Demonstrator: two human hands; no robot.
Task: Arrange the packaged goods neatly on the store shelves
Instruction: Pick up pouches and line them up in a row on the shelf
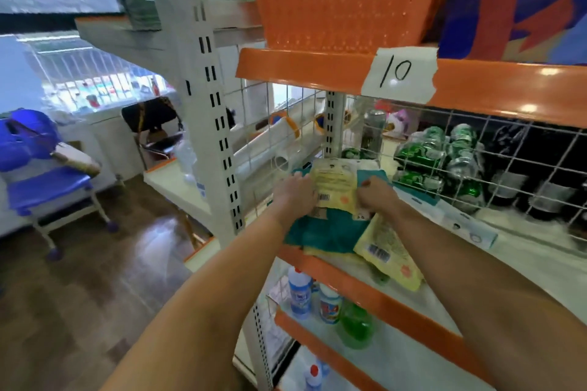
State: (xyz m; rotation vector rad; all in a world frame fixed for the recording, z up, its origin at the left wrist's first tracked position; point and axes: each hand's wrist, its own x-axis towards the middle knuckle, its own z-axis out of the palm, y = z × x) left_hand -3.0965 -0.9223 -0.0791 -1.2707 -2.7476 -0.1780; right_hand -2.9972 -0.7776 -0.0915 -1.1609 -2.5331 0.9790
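Observation:
A yellow packet (pixel 333 182) with a barcode stands tilted at the left end of the middle shelf (pixel 374 292). My left hand (pixel 295 192) grips its left edge and my right hand (pixel 376 192) grips its right edge. Under and behind it lie teal packets (pixel 327 232). A second yellow packet (pixel 389 252) lies flat to the right, overhanging the shelf's orange front lip. A long white and teal box (pixel 457 219) lies along the wire grid behind my right forearm.
Green cans (pixel 435 152) and dark bottles sit behind the wire grid (pixel 495 174). An orange basket (pixel 349 3) stands on the shelf above, labelled 10. Bottles (pixel 300 292) and a green one (pixel 355 324) stand on the lower shelf. A blue chair (pixel 44 174) is on the left.

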